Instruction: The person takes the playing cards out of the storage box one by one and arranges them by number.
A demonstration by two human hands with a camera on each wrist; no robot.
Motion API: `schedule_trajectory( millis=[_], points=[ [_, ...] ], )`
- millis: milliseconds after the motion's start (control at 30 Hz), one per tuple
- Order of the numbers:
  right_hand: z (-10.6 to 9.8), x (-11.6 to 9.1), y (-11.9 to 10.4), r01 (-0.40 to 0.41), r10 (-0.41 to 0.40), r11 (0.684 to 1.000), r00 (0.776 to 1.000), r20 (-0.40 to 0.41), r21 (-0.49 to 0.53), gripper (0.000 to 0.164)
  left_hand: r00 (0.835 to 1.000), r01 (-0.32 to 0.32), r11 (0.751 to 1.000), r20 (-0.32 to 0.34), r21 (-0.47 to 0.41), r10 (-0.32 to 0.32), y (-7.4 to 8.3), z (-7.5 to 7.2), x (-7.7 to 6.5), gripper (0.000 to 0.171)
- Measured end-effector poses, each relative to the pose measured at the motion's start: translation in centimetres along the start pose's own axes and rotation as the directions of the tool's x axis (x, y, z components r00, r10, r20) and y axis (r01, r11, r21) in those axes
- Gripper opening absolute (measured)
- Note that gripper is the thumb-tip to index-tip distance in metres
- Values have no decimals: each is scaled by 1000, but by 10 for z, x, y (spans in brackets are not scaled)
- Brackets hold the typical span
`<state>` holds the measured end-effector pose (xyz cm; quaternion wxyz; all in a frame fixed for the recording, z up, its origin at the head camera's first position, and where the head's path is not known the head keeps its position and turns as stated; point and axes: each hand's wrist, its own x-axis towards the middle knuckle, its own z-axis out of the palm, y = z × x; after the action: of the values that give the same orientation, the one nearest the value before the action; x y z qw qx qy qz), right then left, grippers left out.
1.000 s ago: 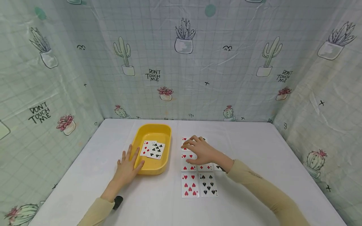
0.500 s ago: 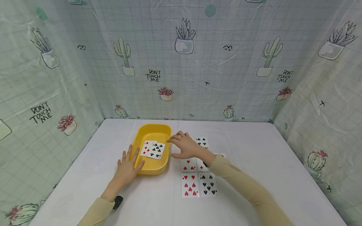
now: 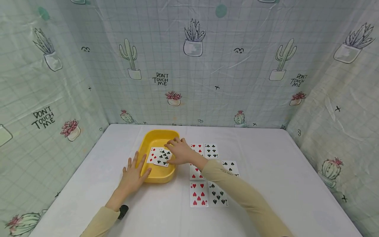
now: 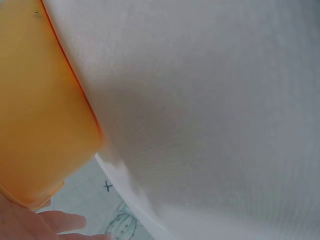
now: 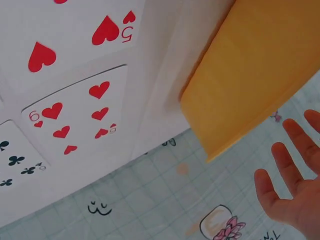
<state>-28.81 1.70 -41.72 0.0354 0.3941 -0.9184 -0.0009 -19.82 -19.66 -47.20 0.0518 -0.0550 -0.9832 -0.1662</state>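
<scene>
My left hand rests at the left rim of a yellow tray, fingers spread; the left wrist view shows its fingers by the rim. Inside the tray lie a diamonds playing card and a clubs playing card overlapping it. Over the tray's right side hovers my right hand, fingers loosely bent, thumb tip beside the clubs card. Nothing shows between its fingers in the right wrist view.
Right of the tray, playing cards lie face up in rows: six of hearts, clubs card, five of hearts, spades card, seven of hearts and seven of spades. My right sleeve covers part of the middle row.
My right hand has moved left from above the table cards to over the tray, uncovering the six of hearts. The left hand and the cards have stayed in place.
</scene>
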Motion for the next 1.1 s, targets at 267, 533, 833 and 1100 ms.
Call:
schedule_trajectory(
  millis=[267, 533, 833, 1100],
  points=[
    [13, 18, -14, -81, 87, 995, 991, 97, -65, 73, 1000, -10, 1000, -16, 4, 10, 1, 2, 0, 65],
    [27, 29, -22, -119, 147, 977, 976, 157, -175, 81, 1000, -5, 1000, -14, 5, 5, 0, 5, -1, 66],
    [37, 40, -21, -152, 185, 975, 960, 211, -164, 88, 1000, -2, 1000, -19, 1, 2, -2, 6, -1, 66],
    [40, 47, -21, -158, 205, 970, 939, 276, -186, 89, 1000, 7, 1000, -8, 9, -7, 0, 4, 0, 66]
  ],
)
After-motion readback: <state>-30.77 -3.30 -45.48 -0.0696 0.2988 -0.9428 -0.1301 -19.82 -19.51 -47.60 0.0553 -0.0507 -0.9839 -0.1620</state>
